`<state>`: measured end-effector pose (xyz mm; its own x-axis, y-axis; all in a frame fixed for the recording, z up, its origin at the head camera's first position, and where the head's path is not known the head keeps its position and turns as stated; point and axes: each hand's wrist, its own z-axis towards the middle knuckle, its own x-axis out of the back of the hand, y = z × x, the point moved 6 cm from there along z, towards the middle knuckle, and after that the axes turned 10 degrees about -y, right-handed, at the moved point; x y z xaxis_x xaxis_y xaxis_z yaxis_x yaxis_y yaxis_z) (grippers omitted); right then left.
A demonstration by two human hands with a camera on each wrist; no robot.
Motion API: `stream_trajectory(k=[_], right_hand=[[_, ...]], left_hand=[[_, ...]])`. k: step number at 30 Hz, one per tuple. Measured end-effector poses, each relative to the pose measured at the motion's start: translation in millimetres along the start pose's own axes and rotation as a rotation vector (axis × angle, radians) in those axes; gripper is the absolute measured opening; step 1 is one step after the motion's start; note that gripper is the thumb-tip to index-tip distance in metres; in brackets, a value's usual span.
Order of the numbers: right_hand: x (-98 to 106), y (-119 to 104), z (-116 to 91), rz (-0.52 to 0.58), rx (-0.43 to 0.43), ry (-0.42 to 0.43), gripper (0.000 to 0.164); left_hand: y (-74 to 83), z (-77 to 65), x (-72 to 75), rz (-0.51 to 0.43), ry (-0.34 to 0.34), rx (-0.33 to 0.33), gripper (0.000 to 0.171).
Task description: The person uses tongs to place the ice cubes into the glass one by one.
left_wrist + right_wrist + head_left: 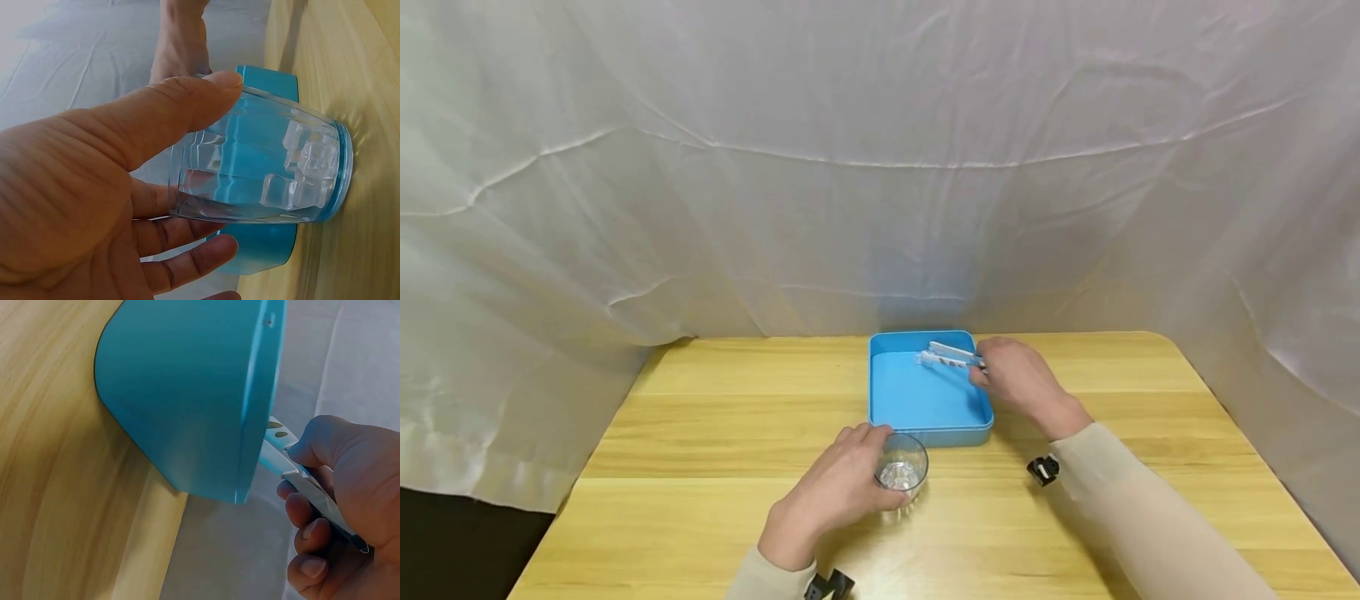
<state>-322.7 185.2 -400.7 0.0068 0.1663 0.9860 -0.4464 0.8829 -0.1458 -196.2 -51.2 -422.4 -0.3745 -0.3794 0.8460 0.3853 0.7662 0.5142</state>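
Note:
My left hand [842, 483] holds a clear glass [250, 156] near its rim, thumb on one side and fingers on the other. The glass stands upright on the table, with several clear cubes [319, 159] at its bottom. My right hand [1018, 375] grips a pair of tongs [322, 503] by the handles at the right side of a blue tray [917, 400]. Over the tray's far part, the white tong arms [951, 350] point left. Something small and clear shows at their tips; whether they pinch it, I cannot tell.
The wooden table [700, 433] carries the tray directly beyond the glass. Pale cloth [820, 208] hangs behind the table and at both sides. Small black devices sit at both wrists.

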Motion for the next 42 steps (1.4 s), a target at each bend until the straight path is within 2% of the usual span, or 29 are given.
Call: stream_trajectory(k=[8, 16, 24, 42], right_hand=[[-7.5, 1.7, 2.9, -0.015, -0.039, -0.063, 0.025], [-8.3, -0.1, 2.7, -0.021, -0.031, -0.058, 0.028], [-11.0, -4.5, 1.1, -0.013, 0.017, -0.002, 0.033], [-17.8, -4.3, -1.4, 0.023, -0.019, -0.015, 0.029]], left_hand=[[0.4, 1.4, -1.9, -0.001, -0.008, 0.001, 0.085], [0.2, 2.0, -1.9, 0.010, -0.004, -0.005, 0.084], [0.2, 3.0, -1.3, 0.019, 0.003, -0.007, 0.084], [0.9, 4.2, -0.7, 0.018, 0.010, -0.011, 0.083]])
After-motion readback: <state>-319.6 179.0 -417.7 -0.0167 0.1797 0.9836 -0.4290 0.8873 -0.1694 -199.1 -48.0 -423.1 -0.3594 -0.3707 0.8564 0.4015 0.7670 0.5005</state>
